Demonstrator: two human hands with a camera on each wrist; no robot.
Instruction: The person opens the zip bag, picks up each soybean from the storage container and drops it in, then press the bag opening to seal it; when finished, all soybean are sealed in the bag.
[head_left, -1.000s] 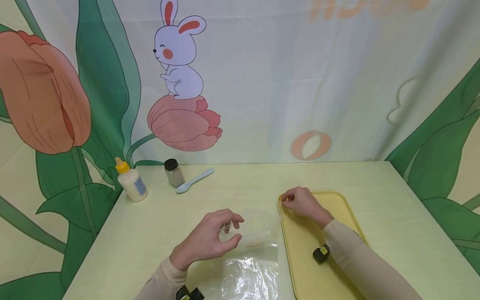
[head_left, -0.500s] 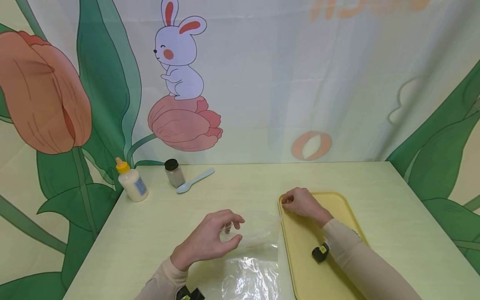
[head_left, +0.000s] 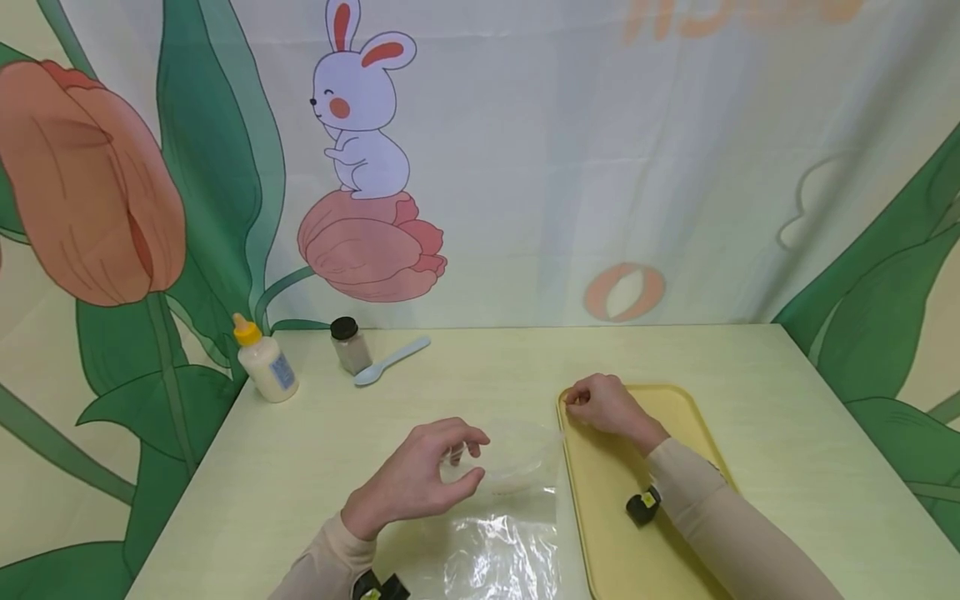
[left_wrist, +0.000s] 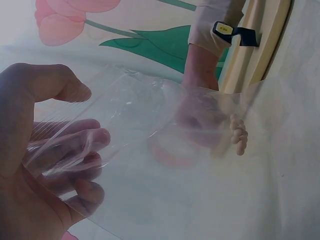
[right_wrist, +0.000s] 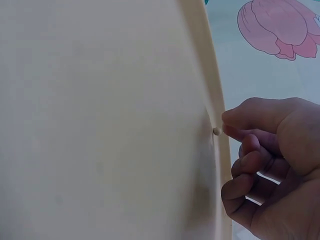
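My left hand (head_left: 420,471) holds a clear plastic zip bag (head_left: 501,550) by its mouth. In the left wrist view its fingers (left_wrist: 92,137) curl behind the ridged film, with the thumb spread apart from them. The bag (left_wrist: 145,150) stretches out from the palm, and the right hand shows blurred through it. My right hand (head_left: 603,404) is over the far left corner of a yellow tray (head_left: 675,400). In the right wrist view its thumb and index fingertips pinch at a tiny round beige ball (right_wrist: 217,131), right at the tray's rim (right_wrist: 217,90).
At the back left of the table (head_left: 480,367) stand a white glue bottle with a yellow cap (head_left: 268,369) and a small jar with a black lid (head_left: 350,346). A pale blue spoon (head_left: 392,361) lies beside the jar. A printed curtain (head_left: 525,208) hangs behind the table.
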